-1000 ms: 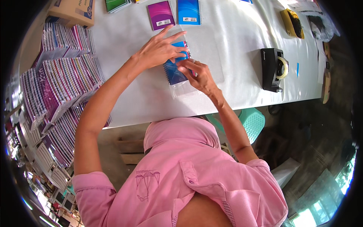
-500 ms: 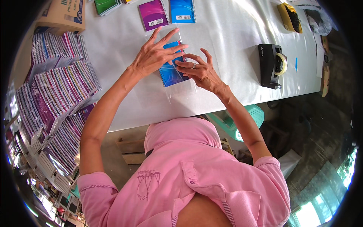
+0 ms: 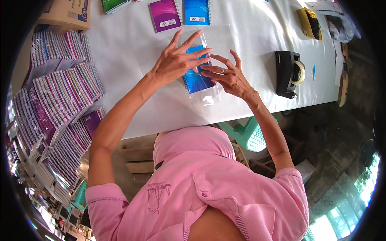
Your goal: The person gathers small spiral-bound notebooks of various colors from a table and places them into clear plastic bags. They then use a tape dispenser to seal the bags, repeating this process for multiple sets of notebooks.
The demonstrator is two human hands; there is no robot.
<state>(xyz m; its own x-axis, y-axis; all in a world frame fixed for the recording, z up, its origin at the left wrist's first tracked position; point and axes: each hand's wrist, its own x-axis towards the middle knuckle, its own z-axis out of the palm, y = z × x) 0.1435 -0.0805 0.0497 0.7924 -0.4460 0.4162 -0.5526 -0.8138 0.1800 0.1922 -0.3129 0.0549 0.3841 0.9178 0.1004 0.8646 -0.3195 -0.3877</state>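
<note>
A small blue spiral notebook lies on the white table under both hands, with clear plastic film around it and reaching past its edges. My left hand rests across its upper part, fingers spread. Over the right edge, my right hand touches the film and notebook with its fingers apart and partly bent; its thumb is largely hidden. Just beyond the hands lie a purple notebook and another blue notebook, each with a white label.
Bundles of spiral notebooks in plastic are piled at the left, below a cardboard box. A green notebook lies at the far edge. To the right stand a black tape dispenser and a yellow container. A green stool is below the table.
Both hands have shifted a little to the right in the picture, along with the blue notebook and its film. The hands keep nearly the same pose.
</note>
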